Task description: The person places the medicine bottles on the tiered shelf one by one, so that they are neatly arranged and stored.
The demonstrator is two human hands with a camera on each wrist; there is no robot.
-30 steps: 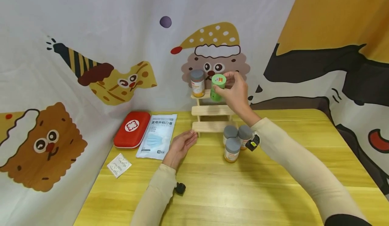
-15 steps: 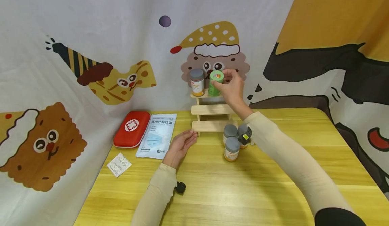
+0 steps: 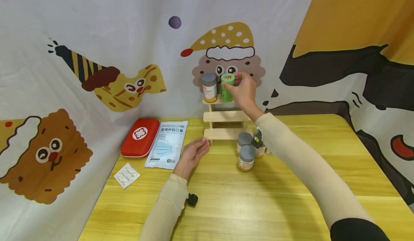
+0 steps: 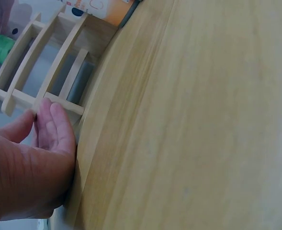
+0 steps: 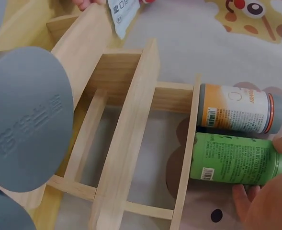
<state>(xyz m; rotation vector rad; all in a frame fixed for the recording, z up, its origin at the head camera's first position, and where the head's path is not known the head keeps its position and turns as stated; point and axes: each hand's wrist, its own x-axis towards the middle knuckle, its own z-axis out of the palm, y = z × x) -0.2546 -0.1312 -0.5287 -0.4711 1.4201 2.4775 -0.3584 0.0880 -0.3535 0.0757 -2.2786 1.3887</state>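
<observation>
Green canister (image 5: 234, 158) partly covered by right hand (image 3: 244, 91) holding it.

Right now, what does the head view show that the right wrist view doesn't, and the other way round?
Only the head view shows the small white sachet, the purple dot and the sticker on top of the green canister.

Only the right wrist view shows the barcode on that canister and raised characters on the nearest grey lid.

Both show the right hand holding the canister, the orange-and-white jar beside it, and the wooden rack.
</observation>
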